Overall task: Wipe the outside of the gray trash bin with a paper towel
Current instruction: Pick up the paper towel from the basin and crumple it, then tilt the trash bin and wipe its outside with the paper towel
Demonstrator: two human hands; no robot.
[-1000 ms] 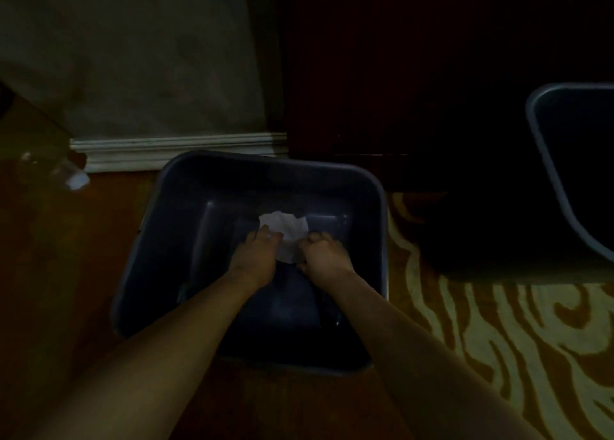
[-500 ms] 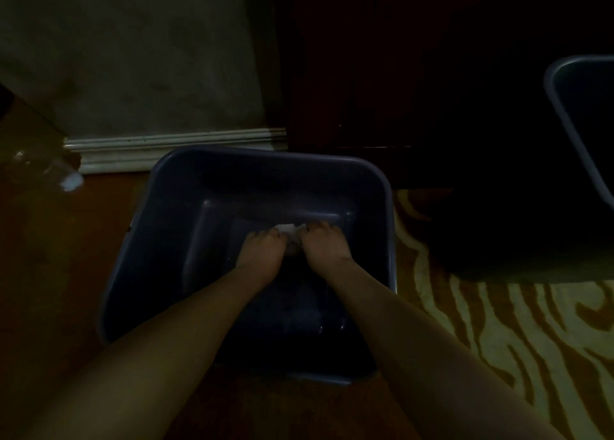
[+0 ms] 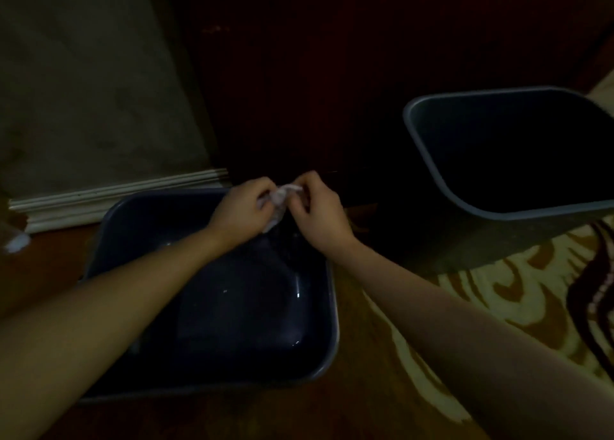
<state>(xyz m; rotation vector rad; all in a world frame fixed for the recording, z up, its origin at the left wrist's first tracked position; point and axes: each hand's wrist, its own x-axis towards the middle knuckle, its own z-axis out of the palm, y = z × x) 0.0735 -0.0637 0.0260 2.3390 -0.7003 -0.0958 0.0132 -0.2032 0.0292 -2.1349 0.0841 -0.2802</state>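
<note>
A crumpled white paper towel (image 3: 278, 203) hangs between both my hands above the far edge of a dark blue-gray basin (image 3: 327, 310) that holds water. My left hand (image 3: 244, 210) grips the towel's left side, my right hand (image 3: 317, 208) pinches its top right. The gray trash bin (image 3: 491, 240) stands to the right on the rug, its open top facing up, apart from both hands.
The basin sits on a wooden floor beside a patterned cream and brown rug (image 3: 498, 293). A white baseboard (image 3: 116, 197) runs along the wall at the back left. Dark furniture (image 3: 332, 74) rises behind. A small pale object (image 3: 16, 242) lies at the far left.
Both hands have lifted out of the basin's water with the paper towel, now bunched between them above the far rim. The view has shifted, bringing the trash bin further into sight.
</note>
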